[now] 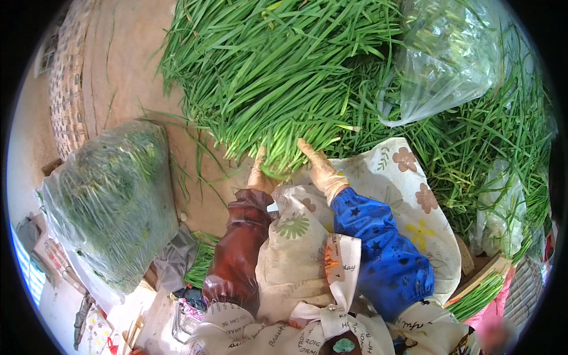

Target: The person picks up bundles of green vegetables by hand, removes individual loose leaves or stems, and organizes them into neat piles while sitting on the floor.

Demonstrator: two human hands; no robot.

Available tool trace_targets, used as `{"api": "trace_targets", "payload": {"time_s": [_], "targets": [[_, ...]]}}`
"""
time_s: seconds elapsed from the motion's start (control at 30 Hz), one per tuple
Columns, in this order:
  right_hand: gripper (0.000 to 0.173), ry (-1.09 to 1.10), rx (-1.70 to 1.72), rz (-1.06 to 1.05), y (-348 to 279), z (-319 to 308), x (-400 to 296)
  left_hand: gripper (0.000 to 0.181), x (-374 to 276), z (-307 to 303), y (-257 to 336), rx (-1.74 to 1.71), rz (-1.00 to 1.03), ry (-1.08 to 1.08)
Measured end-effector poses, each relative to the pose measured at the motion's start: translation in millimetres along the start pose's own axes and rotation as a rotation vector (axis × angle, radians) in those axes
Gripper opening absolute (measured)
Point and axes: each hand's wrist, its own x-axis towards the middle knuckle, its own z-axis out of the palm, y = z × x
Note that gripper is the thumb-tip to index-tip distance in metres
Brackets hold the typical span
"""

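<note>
A large heap of long green leafy stalks, seemingly garlic chives (275,80), lies in front of me with the pale cut ends towards my body. My left hand (261,171), below a dark red sleeve cover, is at the left side of a bundle of these ends. On the bundle's right side is my right hand (318,166), gloved, below a blue sleeve cover with stars. Both thumbs point up along the stalks; the other fingers are hidden under the bundle. A floral cloth (399,177) covers my lap and spreads to the right.
A filled clear plastic bag (120,204) stands at the left on the brown surface. Another clear bag (448,75) of greens lies at the upper right, over loose leaves (470,146). A wooden edge (481,279) is at the lower right, and a woven mat (69,97) at the far left.
</note>
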Motion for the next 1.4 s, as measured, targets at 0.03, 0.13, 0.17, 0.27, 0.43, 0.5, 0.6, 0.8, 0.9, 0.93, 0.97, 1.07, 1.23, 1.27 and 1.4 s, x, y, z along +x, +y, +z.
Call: {"api": "trace_targets", "payload": {"time_s": [0.03,0.13,0.17,0.27,0.43,0.5,0.6,0.8,0.9,0.93,0.97,1.07,1.23,1.27,1.4], "targets": [[0.061,-0.088,0.244,0.006,1.0,2.3,1.7,0.062,-7.1,6.5,0.8,0.046,0.017,-0.039],[0.049,-0.134,0.366,0.075,12.9,17.5,0.8,0.048,-10.3,4.7,-0.3,0.775,0.210,0.033],[0.043,-0.142,0.311,0.002,17.5,25.2,-3.4,0.043,-25.6,27.7,6.3,0.972,0.232,0.104],[0.028,-0.182,0.485,0.154,12.3,18.1,-2.7,0.040,-50.1,71.8,22.7,1.152,0.071,0.093],[0.020,-0.243,0.464,0.217,4.3,3.6,0.3,0.073,-30.7,36.0,27.3,0.220,-0.410,-0.043],[0.021,-0.230,0.503,0.171,3.2,1.0,-7.9,0.075,-30.6,28.1,26.7,0.071,-0.435,-0.059],[0.023,-0.227,0.482,0.203,-10.6,-6.5,-24.9,0.063,-22.2,51.5,21.6,0.033,-0.169,-0.146],[0.021,-0.286,0.357,0.228,-60.3,-31.2,-39.4,0.046,-13.2,102.4,58.2,-0.001,-0.207,0.100],[0.018,-0.228,0.176,0.164,-64.2,-34.0,-41.0,0.050,-19.4,122.6,60.8,0.547,-0.212,0.071],[0.017,-0.233,0.172,0.171,-57.8,-35.8,-40.2,0.044,-7.2,109.1,55.4,0.635,-0.210,0.018],[0.017,-0.243,0.169,0.181,-54.3,-38.0,-38.3,0.040,-1.3,103.6,54.9,0.723,-0.207,-0.030],[0.017,-0.272,0.120,0.233,-76.1,-43.5,-47.0,0.026,-8.2,120.8,68.9,0.755,-0.152,0.218],[0.017,-0.420,0.155,0.213,-143.6,-86.2,-69.2,0.045,8.6,125.6,96.2,0.774,0.120,0.293],[0.018,-0.429,0.121,0.216,-153.4,-95.9,-85.8,0.050,24.3,103.3,102.3,0.828,0.137,0.326],[0.021,-0.375,-0.036,0.296,-206.9,-106.0,-188.6,0.067,62.5,-10.8,127.9,1.195,0.091,0.478]]}}
